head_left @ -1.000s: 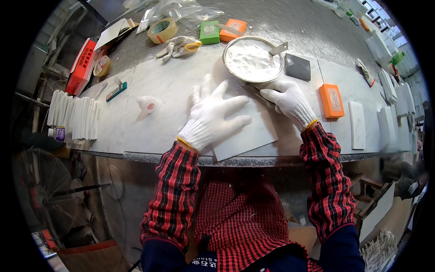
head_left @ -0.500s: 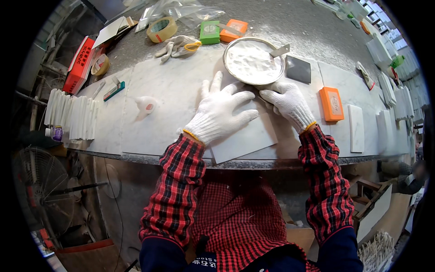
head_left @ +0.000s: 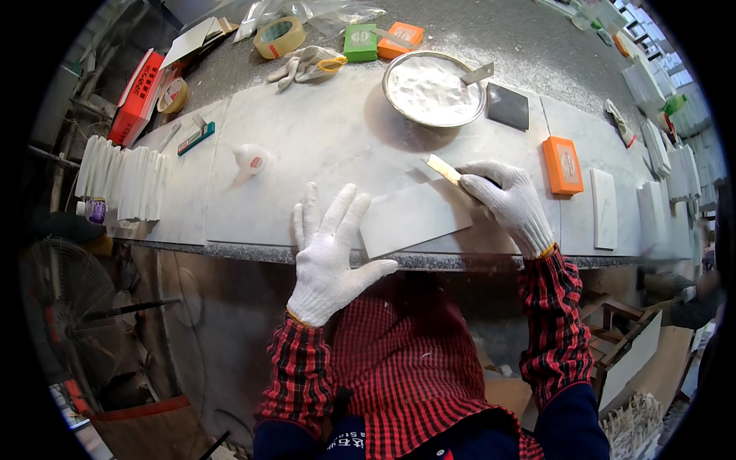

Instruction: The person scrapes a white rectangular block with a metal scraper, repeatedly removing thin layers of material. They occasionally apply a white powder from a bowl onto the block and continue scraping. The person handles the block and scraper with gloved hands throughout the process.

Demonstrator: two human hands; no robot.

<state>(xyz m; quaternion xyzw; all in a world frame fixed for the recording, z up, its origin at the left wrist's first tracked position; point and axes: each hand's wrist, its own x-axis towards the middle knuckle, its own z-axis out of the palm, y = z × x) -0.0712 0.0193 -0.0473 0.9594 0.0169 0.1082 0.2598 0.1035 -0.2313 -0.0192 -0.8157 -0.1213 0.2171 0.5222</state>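
Observation:
My left hand (head_left: 326, 261), in a white knit glove, is spread out over the table's front edge. It is beside the left end of a thin white tile (head_left: 414, 220) lying flat on the pale tabletop. My right hand (head_left: 512, 203), gloved the same way, pinches a small flat strip (head_left: 442, 168) that looks like a scraper blade, shiny and yellowish. The strip points away to the left above the tile's far right corner. Beyond it stands a round metal bowl (head_left: 434, 115) of white powder or paste, a flat metal blade (head_left: 478, 73) leaning on its rim.
Right of the bowl are a dark square pad (head_left: 507, 106), an orange block (head_left: 563, 165) and a narrow white tile (head_left: 603, 208). To the left are a white squeeze bottle (head_left: 249, 159), a green-handled tool (head_left: 196, 139) and stacked white strips (head_left: 142, 184). Tape (head_left: 278, 38) and a glove (head_left: 307, 64) lie farther back.
My left hand has drawn back toward the table's front edge. My right hand has come away from the bowl toward me, and the flat strip now shows in its fingers.

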